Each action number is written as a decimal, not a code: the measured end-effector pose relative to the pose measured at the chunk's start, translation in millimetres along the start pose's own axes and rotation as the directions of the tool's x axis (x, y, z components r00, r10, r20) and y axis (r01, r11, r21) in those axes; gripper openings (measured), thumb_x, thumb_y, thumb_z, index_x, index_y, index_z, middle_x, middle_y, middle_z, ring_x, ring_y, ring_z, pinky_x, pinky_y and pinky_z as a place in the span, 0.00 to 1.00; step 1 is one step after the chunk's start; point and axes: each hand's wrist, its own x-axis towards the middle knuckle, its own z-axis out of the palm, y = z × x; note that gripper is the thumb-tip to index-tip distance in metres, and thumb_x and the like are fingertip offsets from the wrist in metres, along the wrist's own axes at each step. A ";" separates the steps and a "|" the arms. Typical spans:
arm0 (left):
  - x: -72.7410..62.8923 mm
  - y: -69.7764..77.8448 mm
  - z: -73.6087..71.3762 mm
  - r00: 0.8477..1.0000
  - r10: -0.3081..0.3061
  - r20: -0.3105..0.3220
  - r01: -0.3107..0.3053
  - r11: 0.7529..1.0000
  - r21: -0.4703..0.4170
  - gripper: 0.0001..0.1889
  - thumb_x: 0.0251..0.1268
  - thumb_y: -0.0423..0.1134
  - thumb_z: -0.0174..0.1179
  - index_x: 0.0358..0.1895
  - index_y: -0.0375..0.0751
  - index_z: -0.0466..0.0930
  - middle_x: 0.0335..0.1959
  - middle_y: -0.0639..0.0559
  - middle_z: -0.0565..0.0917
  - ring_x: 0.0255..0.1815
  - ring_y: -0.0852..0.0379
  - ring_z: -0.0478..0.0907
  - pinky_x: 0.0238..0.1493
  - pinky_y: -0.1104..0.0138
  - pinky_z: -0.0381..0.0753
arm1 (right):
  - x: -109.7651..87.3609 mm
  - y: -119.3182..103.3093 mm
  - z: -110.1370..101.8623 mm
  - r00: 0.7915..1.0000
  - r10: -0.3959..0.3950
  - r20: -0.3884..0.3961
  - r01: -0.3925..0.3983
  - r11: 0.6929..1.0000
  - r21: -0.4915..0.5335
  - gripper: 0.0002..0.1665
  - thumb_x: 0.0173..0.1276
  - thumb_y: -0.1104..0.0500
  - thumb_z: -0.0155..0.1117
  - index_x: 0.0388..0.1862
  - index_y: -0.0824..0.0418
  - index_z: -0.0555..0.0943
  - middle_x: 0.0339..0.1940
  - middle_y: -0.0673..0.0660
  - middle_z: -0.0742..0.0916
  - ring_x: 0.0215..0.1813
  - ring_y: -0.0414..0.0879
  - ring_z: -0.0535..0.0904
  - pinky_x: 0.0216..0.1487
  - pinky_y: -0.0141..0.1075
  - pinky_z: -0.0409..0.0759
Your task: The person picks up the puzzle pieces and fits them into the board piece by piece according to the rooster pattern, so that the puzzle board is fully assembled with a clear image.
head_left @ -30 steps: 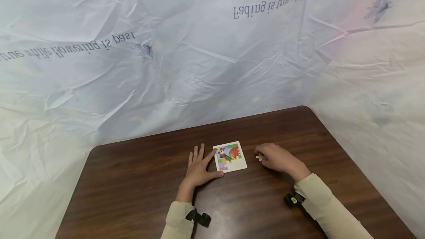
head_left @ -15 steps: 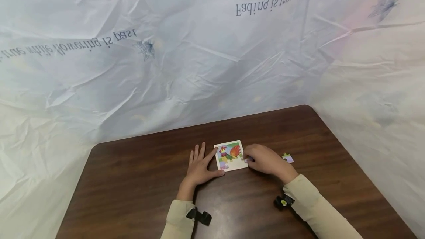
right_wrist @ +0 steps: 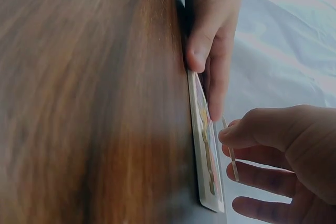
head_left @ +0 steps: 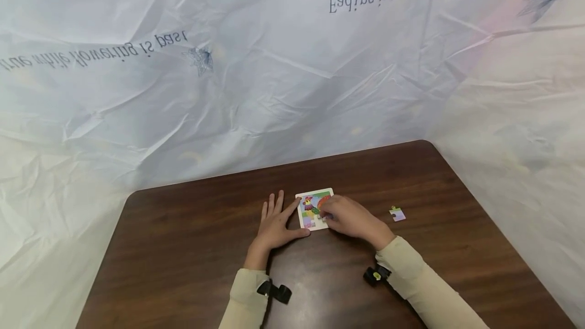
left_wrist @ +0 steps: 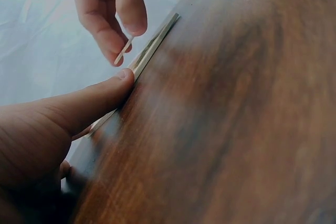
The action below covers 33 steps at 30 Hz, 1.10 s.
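A square puzzle board (head_left: pixel 315 191) with a white border and a rooster picture lies on the table, part of its lower right showing bare white. My left hand (head_left: pixel 274 227) rests along its left side, fingers spread, thumb and index finger touching the edge. Over the board's right part, my right hand (head_left: pixel 351 217) pinches a thin puzzle piece (right_wrist: pixel 233 156) between thumb and fingers. The wrist views show that piece tilted and held just above the board. My right hand hides some of the picture in the head view.
One loose puzzle piece (head_left: pixel 397 213), purple with a green top, lies on the dark wooden table (head_left: pixel 192 248) right of the board. A pale printed sheet (head_left: pixel 274 65) hangs behind the table's far edge. Black straps with cameras sit on both wrists.
My right hand has moved left from the tabletop to above the board, carrying the piece. The other loose piece came into view behind it. My left hand stays on the board's edge.
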 end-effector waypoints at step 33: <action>0.3 1.1 -2.6 1.000 -0.005 0.004 0.005 1.000 0.001 0.52 0.62 0.67 0.71 0.86 0.56 0.58 0.87 0.36 0.39 0.86 0.33 0.28 0.82 0.37 0.31 | 4.0 -3.3 21.3 0.997 -0.073 -0.021 0.072 0.996 -0.055 0.05 0.71 0.67 0.72 0.42 0.60 0.91 0.41 0.52 0.87 0.43 0.46 0.85 0.48 0.43 0.86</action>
